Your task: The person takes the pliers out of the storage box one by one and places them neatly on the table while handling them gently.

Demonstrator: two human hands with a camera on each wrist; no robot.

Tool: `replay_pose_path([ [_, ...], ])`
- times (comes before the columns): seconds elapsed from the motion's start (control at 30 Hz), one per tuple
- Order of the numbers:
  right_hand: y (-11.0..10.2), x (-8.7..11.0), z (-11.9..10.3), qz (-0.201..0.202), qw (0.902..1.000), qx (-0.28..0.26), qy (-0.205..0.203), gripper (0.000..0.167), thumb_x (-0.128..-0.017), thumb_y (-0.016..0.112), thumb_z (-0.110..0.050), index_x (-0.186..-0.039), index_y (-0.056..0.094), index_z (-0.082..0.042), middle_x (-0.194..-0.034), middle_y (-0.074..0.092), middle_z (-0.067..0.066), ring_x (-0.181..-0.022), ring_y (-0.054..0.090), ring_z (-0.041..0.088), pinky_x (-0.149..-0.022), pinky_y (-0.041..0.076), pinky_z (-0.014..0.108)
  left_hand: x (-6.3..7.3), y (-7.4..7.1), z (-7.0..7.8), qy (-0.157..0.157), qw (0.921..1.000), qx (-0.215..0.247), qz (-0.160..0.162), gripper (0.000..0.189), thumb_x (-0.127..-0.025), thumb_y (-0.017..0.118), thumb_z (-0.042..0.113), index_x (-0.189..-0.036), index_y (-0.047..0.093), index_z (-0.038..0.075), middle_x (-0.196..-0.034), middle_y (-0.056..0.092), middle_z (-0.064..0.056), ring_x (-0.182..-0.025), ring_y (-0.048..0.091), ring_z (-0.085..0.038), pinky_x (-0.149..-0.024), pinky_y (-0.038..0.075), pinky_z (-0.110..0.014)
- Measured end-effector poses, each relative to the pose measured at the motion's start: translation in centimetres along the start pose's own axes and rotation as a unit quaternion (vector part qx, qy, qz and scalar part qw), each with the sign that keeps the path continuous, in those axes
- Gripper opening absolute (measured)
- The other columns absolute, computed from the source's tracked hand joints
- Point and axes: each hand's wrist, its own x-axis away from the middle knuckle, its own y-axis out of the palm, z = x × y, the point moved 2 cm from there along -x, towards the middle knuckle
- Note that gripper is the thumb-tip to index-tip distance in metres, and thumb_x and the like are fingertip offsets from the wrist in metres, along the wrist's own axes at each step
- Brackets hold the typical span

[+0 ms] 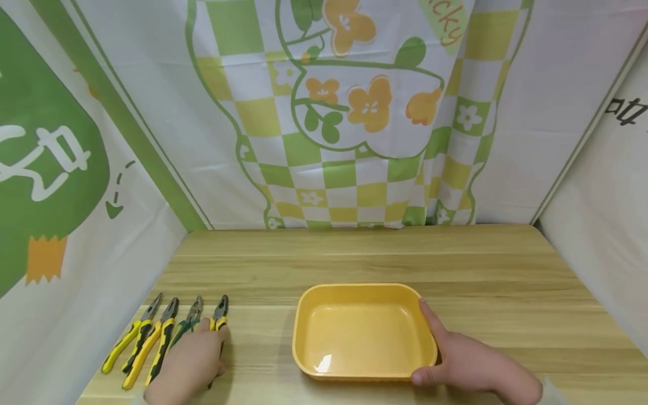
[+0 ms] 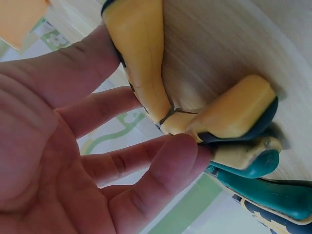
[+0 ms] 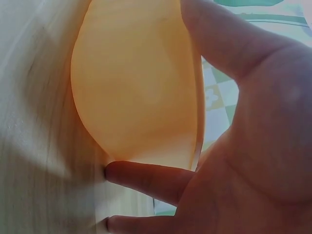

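Observation:
At the left of the table several pliers lie side by side. The left hand (image 1: 189, 357) reaches over the rightmost pair, pliers (image 1: 221, 309) with dark jaws and yellow-black handles. In the left wrist view the thumb and fingertips hold these spread handles (image 2: 141, 58). Beside them are green-handled pliers (image 1: 194, 315), partly covered by the hand. Right of centre stands a yellow rectangular container (image 1: 364, 337) with nothing inside. The right hand (image 1: 468, 360) grips its right end, thumb at the near corner and fingers along the far side.
Two more yellow-black pliers, one flat-nosed (image 1: 164, 332) and one long-nosed (image 1: 139, 332), lie at the far left. The wooden table (image 1: 364, 253) ends at a printed cloth (image 1: 334, 185) behind, and white cloth walls (image 1: 597, 225) stand at both sides.

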Motion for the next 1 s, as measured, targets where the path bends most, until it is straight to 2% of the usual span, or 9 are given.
replay_pose_path([
  [0.23,0.18,0.25,-0.13,-0.018,0.9996,-0.016,0.015,0.127,-0.083,0.075,-0.055,-0.156,-0.014,-0.001,-0.088,0.067,-0.004,-0.082,0.06,0.012,-0.085,0.05,0.041,0.06,-0.11,0.29,0.016,0.9996,-0.024,0.001,0.045,-0.069,0.091,0.017,-0.107,0.068,0.009,-0.092,0.052,-0.015,-0.068,0.05,-0.025,-0.059,0.047,-0.043],
  [0.43,0.24,0.51,-0.37,-0.015,0.9995,-0.019,0.021,0.127,-0.082,0.076,-0.055,-0.157,-0.012,-0.001,-0.108,0.069,0.011,-0.09,0.06,0.017,-0.087,0.049,0.044,-0.02,0.11,0.17,0.022,0.999,-0.038,0.004,0.05,-0.069,0.091,0.017,-0.113,0.068,0.006,-0.097,0.055,-0.017,-0.076,0.055,-0.028,-0.065,0.05,-0.047],
  [0.57,0.21,0.58,-0.63,-0.011,0.9997,-0.018,0.012,0.128,-0.082,0.076,-0.055,-0.156,-0.012,-0.001,-0.116,0.066,0.019,-0.094,0.06,0.019,-0.088,0.048,0.045,-0.02,0.08,0.14,0.026,0.9988,-0.041,0.008,0.048,-0.069,0.091,0.017,-0.11,0.068,0.006,-0.094,0.055,-0.016,-0.073,0.053,-0.027,-0.063,0.049,-0.045],
  [0.7,0.22,0.57,-0.74,-0.013,0.9996,-0.02,0.015,0.127,-0.082,0.077,-0.054,-0.156,-0.011,-0.001,-0.114,0.066,0.018,-0.093,0.06,0.019,-0.087,0.049,0.046,0.06,-0.08,0.23,0.027,0.9988,-0.04,0.01,0.045,-0.069,0.091,0.017,-0.107,0.068,0.007,-0.092,0.054,-0.015,-0.07,0.051,-0.026,-0.06,0.048,-0.044],
  [0.87,0.29,0.54,-0.72,-0.016,0.9995,-0.022,0.017,0.127,-0.082,0.076,-0.054,-0.157,-0.012,-0.001,-0.103,0.069,0.008,-0.087,0.06,0.017,-0.084,0.049,0.043,0.15,-0.19,0.28,0.029,0.9987,-0.042,0.005,0.045,-0.07,0.091,0.018,-0.108,0.068,0.007,-0.095,0.054,-0.016,-0.075,0.054,-0.026,-0.065,0.049,-0.046],
  [1.0,0.31,0.58,-0.78,-0.014,0.9996,-0.021,0.013,0.127,-0.082,0.076,-0.054,-0.157,-0.013,-0.002,-0.102,0.07,0.007,-0.086,0.06,0.016,-0.084,0.05,0.042,0.26,-0.25,0.33,0.024,0.999,-0.039,0.001,0.051,-0.071,0.09,0.019,-0.115,0.067,0.007,-0.1,0.055,-0.018,-0.077,0.055,-0.03,-0.065,0.05,-0.047],
])
